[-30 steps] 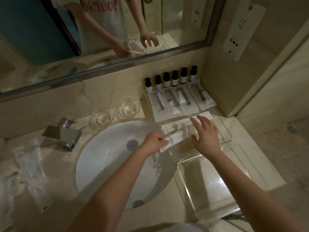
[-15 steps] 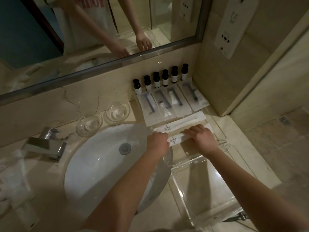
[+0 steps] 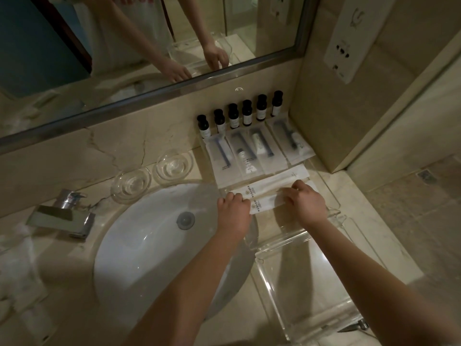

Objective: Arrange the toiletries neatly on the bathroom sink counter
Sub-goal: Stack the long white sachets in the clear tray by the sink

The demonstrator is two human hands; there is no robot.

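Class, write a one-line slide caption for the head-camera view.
Left hand and right hand hold a white sachet by its ends, below six dark bottles.

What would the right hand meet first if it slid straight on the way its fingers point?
Probably the long white sachet lying just beyond the held sachet that the right hand grips; the toothbrush packs come after. Depth is unclear.

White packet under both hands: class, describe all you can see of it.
The white packet is a long, flat, papery sleeve with print near its left end. It lies crosswise just right of the sink, next to a matching packet. The left hand grips its left end; the right hand holds its right part.
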